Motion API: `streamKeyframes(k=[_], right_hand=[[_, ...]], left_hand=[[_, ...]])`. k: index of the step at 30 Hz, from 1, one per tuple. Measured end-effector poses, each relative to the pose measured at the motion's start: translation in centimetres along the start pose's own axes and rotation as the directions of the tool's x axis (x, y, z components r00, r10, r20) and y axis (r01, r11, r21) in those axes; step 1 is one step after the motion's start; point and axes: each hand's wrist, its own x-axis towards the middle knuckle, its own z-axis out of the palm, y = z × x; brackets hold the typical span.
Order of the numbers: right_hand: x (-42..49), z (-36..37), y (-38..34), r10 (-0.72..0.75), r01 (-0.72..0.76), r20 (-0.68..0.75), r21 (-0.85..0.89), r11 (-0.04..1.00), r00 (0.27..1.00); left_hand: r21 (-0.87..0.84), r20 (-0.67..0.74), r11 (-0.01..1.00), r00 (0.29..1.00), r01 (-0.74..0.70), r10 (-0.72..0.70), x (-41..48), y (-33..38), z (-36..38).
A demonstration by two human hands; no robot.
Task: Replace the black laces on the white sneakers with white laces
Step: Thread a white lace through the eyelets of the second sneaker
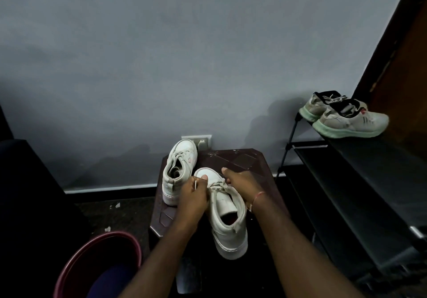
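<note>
From the head camera, two white high-top sneakers sit on a small dark table point(245, 163). The near sneaker point(227, 214) lies at the centre, heel toward the person and toe pointing to 12 o'clock; the far sneaker point(179, 170) stands just beside it at about 10 o'clock, toe against the wall. Both carry a white lace; the near one's white lace point(217, 185) runs through only its front eyelets.

Two hands work at the near sneaker's toe end. The left hand point(193, 196) pinches one lace end, its pale tip sticking up between thumb and finger. The right hand point(242, 184) is curled at the sneaker's other side around the lace there, thumb raised; a thin thread band circles its wrist.

At 2 o'clock, two pale running shoes with green soles point(346, 117) rest on top of a black shoe rack point(346, 159). One maroon bucket point(99, 260) stands at 7 o'clock on the dark floor.

The wall point(184, 55) behind is plain grey, with one socket plate point(203, 141) just behind the far sneaker's toe.
</note>
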Motion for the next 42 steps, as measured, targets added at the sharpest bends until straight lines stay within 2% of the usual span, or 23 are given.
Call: streamKeyframes(k=[3, 7, 13, 16, 20, 25, 30, 33, 35, 37, 40, 42], right_hand=[[0.6, 0.7, -1.0, -0.039, 0.045, 0.051, -0.121, 0.992, 0.998], [0.9, 1.5, -1.0, -0.059, 0.103, 0.199, -0.219, 0.970, 0.978], [1.2, 1.0, 0.4, -0.031, 0.069, 0.154, -0.251, 0.965, 0.988], [1.0, 0.9, 1.3, -0.081, 0.102, 0.107, -0.212, 0.972, 0.991], [0.5, 0.2, 1.8, -0.099, 0.104, 0.041, -0.158, 0.982, 0.994], [0.2, -0.6, 2.5, -0.116, 0.125, 0.126, -0.063, 0.990, 0.985], [-0.7, -0.9, 3.4, -0.211, 0.197, 0.075, 0.167, 0.966, 0.975], [-1.0, -1.0, 3.5, -0.263, 0.238, 0.053, 0.283, 0.929, 0.963], [-1.2, -1.0, 3.4, -0.287, 0.260, 0.055, 0.293, 0.920, 0.956], [-1.3, -1.2, 3.0, -0.292, 0.271, 0.027, 0.299, 0.915, 0.956], [-1.3, -2.0, 1.9, -0.247, 0.263, -0.089, 0.357, 0.897, 0.965], [-0.7, -2.8, 1.0, -0.235, 0.265, -0.131, 0.303, 0.915, 0.963]], left_hand=[[0.161, -0.070, 0.984, 0.994, -0.073, 0.085, 0.6, -0.9, 0.3], [0.219, -0.118, 0.970, 0.984, -0.105, 0.133, 0.8, -2.1, 0.7], [0.199, -0.264, 0.972, 0.949, -0.121, 0.172, -0.9, -2.5, 2.6], [0.229, -0.279, 0.972, 0.952, -0.057, 0.122, -1.9, -2.2, 3.5], [0.063, -0.276, 0.997, 0.960, -0.034, 0.050, -1.7, -2.1, 3.7], [-0.220, -0.315, 0.967, 0.929, 0.125, -0.192, -0.3, -0.8, 3.4], [-0.368, -0.249, 0.896, 0.901, 0.251, -0.355, 1.8, 0.5, 2.8], [-0.369, -0.191, 0.889, 0.914, 0.272, -0.359, 2.3, 1.1, 2.9], [-0.375, -0.149, 0.882, 0.920, 0.286, -0.362, 2.2, 1.3, 3.0], [-0.341, -0.106, 0.895, 0.934, 0.288, -0.341, 1.9, 1.9, 3.2], [-0.242, -0.054, 0.944, 0.969, 0.223, -0.243, 1.7, 2.4, 3.1], [-0.193, -0.015, 0.965, 0.983, 0.179, -0.186, 1.8, 2.3, 2.8]])
